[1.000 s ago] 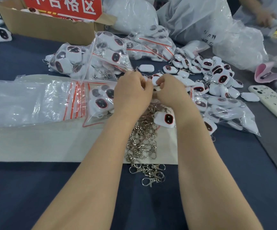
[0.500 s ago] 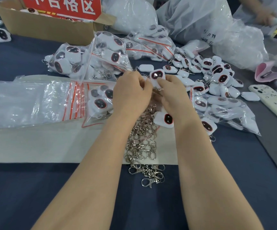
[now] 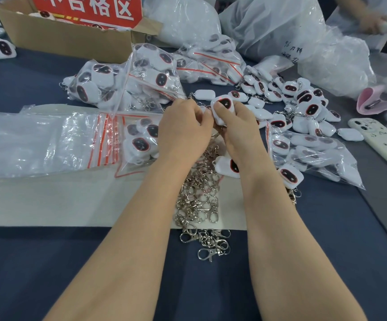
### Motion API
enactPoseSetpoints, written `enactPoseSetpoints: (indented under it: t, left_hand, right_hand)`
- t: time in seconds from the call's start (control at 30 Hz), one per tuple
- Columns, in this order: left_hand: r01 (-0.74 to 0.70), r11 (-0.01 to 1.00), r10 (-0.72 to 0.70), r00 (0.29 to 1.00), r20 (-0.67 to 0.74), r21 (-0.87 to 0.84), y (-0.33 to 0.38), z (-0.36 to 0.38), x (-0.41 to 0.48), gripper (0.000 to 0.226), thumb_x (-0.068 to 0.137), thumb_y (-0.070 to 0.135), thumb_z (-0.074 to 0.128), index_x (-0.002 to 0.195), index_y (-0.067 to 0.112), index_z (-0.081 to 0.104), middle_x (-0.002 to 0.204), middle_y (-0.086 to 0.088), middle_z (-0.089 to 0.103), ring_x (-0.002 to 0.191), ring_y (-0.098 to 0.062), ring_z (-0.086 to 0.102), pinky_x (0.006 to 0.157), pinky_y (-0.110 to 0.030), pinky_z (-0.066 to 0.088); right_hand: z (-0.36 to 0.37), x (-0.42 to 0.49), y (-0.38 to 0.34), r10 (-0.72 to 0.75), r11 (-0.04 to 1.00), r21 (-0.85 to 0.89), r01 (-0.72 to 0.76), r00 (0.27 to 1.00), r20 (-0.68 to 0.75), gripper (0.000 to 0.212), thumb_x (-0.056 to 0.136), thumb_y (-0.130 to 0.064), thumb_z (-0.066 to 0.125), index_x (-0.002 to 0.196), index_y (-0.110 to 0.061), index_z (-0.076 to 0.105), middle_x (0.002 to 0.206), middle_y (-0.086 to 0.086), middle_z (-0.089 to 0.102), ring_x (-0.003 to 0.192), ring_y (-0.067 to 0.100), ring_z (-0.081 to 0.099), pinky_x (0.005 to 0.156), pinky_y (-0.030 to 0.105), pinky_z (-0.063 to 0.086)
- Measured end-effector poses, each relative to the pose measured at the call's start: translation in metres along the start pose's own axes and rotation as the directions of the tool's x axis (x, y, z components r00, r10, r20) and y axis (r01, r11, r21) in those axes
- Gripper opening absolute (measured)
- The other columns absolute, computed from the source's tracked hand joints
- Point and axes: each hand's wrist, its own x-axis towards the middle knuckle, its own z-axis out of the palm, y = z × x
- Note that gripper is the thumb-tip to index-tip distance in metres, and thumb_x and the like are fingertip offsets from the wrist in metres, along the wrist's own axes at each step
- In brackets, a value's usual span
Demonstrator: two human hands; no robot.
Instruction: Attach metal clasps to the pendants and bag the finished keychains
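Note:
My right hand (image 3: 239, 130) grips a white pendant (image 3: 222, 107) with a dark red-rimmed oval on its face, thumb pressed on the front. My left hand (image 3: 183, 128) is curled right beside it, fingertips pinching at the pendant's left edge; what it pinches is hidden. Below both hands lies a heap of silver metal clasps (image 3: 199, 200) on a white sheet (image 3: 49, 200). Another pendant (image 3: 228, 166) lies beside my right wrist. Loose pendants (image 3: 303, 103) are piled to the right. A stack of flat zip bags (image 3: 37, 140) lies at the left.
Filled zip bags (image 3: 141, 77) sit behind my hands and another (image 3: 315, 154) at the right. A cardboard box (image 3: 72, 35) with a red sign stands at the back left. A cream phone (image 3: 382, 142) lies at the right edge. Another person's hand (image 3: 371, 22) works far right.
The white pendant has come up between my hands and turned its dark face toward me. Both hands stay close together over the clasp heap.

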Motion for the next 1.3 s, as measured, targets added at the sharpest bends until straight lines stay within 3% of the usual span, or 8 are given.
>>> enactPoseSetpoints:
  t: [0.23, 0.5, 0.67, 0.87, 1.07, 1.13, 1.23, 1.3]
  left_hand:
    - [-0.003, 1.000, 0.003, 1.000, 0.000, 0.014, 0.000, 0.001, -0.001, 0.024, 0.093, 0.032, 0.051, 0.079, 0.014, 0.058, 0.094, 0.003, 0.055, 0.090, -0.014, 0.050, 0.074, -0.024, 0.031]
    - [0.001, 1.000, -0.001, 1.000, -0.002, 0.014, 0.000, -0.001, 0.000, 0.024, 0.092, 0.033, 0.051, 0.077, 0.015, 0.056, 0.092, 0.004, 0.053, 0.088, -0.013, 0.049, 0.072, -0.024, 0.029]
    - [0.013, 1.000, -0.013, 1.000, 0.005, -0.009, 0.000, -0.002, 0.000, 0.026, 0.093, 0.034, 0.051, 0.078, 0.014, 0.058, 0.095, 0.002, 0.055, 0.090, -0.015, 0.050, 0.074, -0.025, 0.032]
    - [0.048, 0.998, -0.048, 0.999, 0.001, -0.052, 0.004, -0.005, 0.000, 0.025, 0.093, 0.030, 0.050, 0.081, 0.011, 0.062, 0.099, -0.002, 0.060, 0.090, -0.014, 0.053, 0.075, -0.024, 0.032]
    - [0.184, 0.924, -0.212, 0.976, -0.049, -0.335, 0.009, -0.015, 0.004, 0.020, 0.093, 0.026, 0.052, 0.078, 0.016, 0.060, 0.073, 0.008, 0.059, 0.073, -0.008, 0.055, 0.066, -0.021, 0.040]
    - [0.207, 0.887, -0.252, 0.966, -0.057, -0.412, 0.011, -0.018, 0.006, 0.022, 0.093, 0.025, 0.053, 0.076, 0.014, 0.059, 0.068, 0.007, 0.056, 0.068, -0.010, 0.053, 0.068, -0.025, 0.042]
    - [0.148, 0.906, -0.193, 0.978, -0.078, -0.397, 0.018, -0.019, 0.006, 0.022, 0.092, 0.022, 0.054, 0.072, 0.015, 0.058, 0.082, 0.010, 0.061, 0.080, -0.006, 0.056, 0.076, -0.021, 0.042]
    - [0.084, 0.938, -0.125, 0.987, -0.101, -0.337, 0.022, -0.017, 0.004, 0.019, 0.092, 0.022, 0.055, 0.077, 0.013, 0.060, 0.097, 0.005, 0.063, 0.088, -0.007, 0.055, 0.079, -0.016, 0.038]
  right_hand:
    - [0.004, 0.000, -0.001, 0.086, 0.986, 0.148, -0.080, 0.996, -0.032, 0.022, 0.101, -0.015, 0.045, 0.092, -0.004, 0.062, 0.100, 0.019, 0.063, 0.092, 0.026, 0.062, 0.077, 0.032, 0.056]
    - [0.003, -0.001, -0.003, 0.103, 0.961, 0.253, -0.109, 0.994, 0.036, 0.019, 0.101, -0.008, 0.044, 0.100, 0.002, 0.060, 0.102, 0.021, 0.060, 0.096, 0.029, 0.059, 0.085, 0.035, 0.054]
    - [-0.004, -0.003, -0.005, 0.007, 0.990, 0.136, -0.026, 0.990, 0.140, 0.021, 0.098, 0.004, 0.041, 0.101, 0.000, 0.062, 0.093, 0.012, 0.065, 0.089, 0.020, 0.063, 0.087, 0.031, 0.054]
    - [-0.002, -0.001, -0.011, 0.036, 0.981, 0.190, -0.036, 0.999, 0.005, 0.021, 0.096, 0.003, 0.049, 0.116, 0.002, 0.049, 0.094, 0.012, 0.067, 0.078, 0.014, 0.070, 0.077, 0.025, 0.057]
    - [0.002, -0.001, -0.028, 0.021, 0.973, -0.228, -0.035, 0.998, -0.065, 0.021, 0.088, -0.017, 0.068, 0.097, -0.011, 0.050, 0.100, 0.014, 0.064, 0.059, 0.009, 0.070, 0.064, 0.025, 0.058]
    - [0.003, -0.001, -0.034, 0.010, 0.939, -0.344, -0.022, 0.999, -0.036, 0.026, 0.085, -0.021, 0.072, 0.093, -0.010, 0.051, 0.084, 0.011, 0.067, 0.048, 0.007, 0.063, 0.051, 0.020, 0.051]
    - [0.011, -0.006, -0.038, 0.041, 0.843, -0.537, 0.022, 0.994, 0.105, 0.011, 0.086, -0.015, 0.068, 0.083, -0.008, 0.060, 0.059, 0.001, 0.063, 0.043, 0.007, 0.056, 0.047, 0.018, 0.046]
    - [0.019, -0.010, -0.035, 0.060, 0.871, -0.492, 0.019, 0.988, 0.145, 0.009, 0.089, -0.007, 0.061, 0.085, 0.000, 0.066, 0.060, 0.005, 0.062, 0.047, 0.010, 0.057, 0.050, 0.021, 0.048]
